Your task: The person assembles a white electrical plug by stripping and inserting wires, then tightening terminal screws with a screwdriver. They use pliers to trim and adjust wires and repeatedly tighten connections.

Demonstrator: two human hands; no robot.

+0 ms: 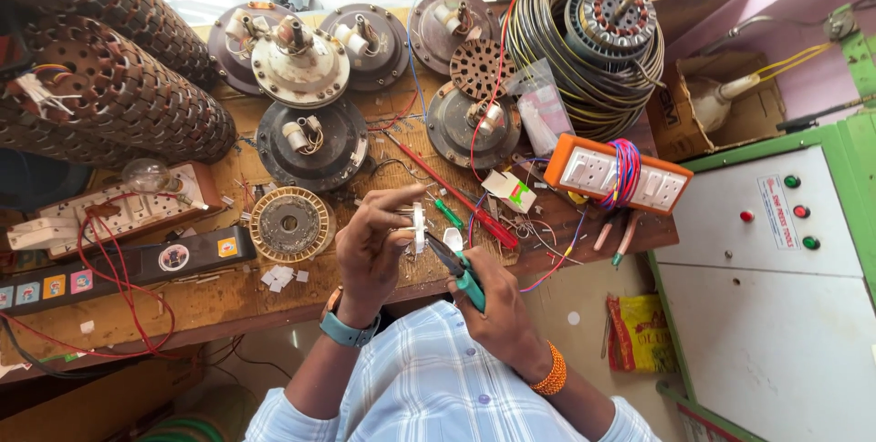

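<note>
On the wooden bench [119, 314] lie six round motor covers [312, 143], heavy and stiff, best taken by the rim. One wire coil [584, 50] stands behind them (it looks heavy too). One orange switch box [617, 174] lies to the right. The left hand [370, 246] pinches one small white part [419, 228] above the bench edge; I judge it light and fragile, to be held by its sides. The right hand [497, 314] is closed around one pair of green-handled pliers [461, 270], tips near the part.
</note>
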